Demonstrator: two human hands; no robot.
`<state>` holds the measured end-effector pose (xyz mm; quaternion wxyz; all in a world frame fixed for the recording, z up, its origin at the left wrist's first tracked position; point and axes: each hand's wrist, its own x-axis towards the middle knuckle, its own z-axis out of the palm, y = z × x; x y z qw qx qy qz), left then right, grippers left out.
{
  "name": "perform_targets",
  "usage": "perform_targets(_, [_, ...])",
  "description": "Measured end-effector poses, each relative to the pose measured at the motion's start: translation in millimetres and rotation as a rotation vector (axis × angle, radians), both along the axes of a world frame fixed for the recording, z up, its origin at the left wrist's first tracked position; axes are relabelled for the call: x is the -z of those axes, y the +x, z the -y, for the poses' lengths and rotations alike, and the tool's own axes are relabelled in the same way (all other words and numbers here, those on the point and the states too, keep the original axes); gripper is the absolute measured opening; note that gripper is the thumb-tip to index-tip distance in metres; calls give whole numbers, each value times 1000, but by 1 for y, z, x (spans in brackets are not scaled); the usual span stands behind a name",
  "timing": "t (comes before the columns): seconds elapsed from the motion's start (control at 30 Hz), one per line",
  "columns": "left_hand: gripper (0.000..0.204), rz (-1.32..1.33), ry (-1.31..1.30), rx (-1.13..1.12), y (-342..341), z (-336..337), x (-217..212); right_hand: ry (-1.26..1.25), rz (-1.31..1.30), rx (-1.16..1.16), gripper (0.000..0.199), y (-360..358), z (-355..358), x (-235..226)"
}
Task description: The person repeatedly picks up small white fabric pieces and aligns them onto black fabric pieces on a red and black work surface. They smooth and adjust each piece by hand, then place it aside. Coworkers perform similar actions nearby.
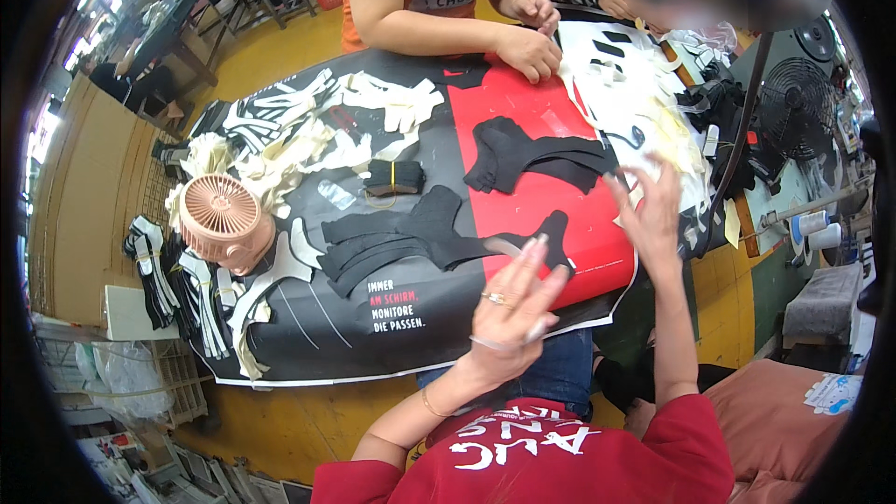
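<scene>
The right hand [651, 210] is near black socks [513, 154], fingers wide. The left hand [511, 313] is by other socks [411, 238]; I can't tell if its fingers hold anything.

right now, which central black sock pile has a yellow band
The compact bundle left of the red area; the spread upper pile and lower pile show none.
</scene>
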<state>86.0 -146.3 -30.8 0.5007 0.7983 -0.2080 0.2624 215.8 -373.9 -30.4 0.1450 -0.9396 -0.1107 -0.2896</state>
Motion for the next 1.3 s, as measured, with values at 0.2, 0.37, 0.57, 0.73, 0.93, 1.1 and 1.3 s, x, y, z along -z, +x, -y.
perform_targets(0.2, [41,261,329,-86,11,45,25,1096,-1220,-424,48,-83,-10,-1])
perform_targets(0.37, [38,427,670,69,1,55,41,1254,-1397,-397,25,-96,-4,21])
perform_targets(0.57, [59,247,748,170,7,29,42,1553,-1212,-443,20,-89,15,19])
perform_targets(0.73, [81,-231,604,-227,32,-36,29,1461,-1047,-408,21,-83,28,12])
perform_targets(0.93, [40,-320,708,-281,35,-64,34,1550,-992,-343,21,-89,28,17])
perform_targets(1.1, [21,-446,581,-133,33,-55,43,1509,-1019,-366,20,-92,16,18])
perform_targets(1.3, [42,-32,925,-158,24,-55,48,1480,-1037,-387,19,-88,6,11])
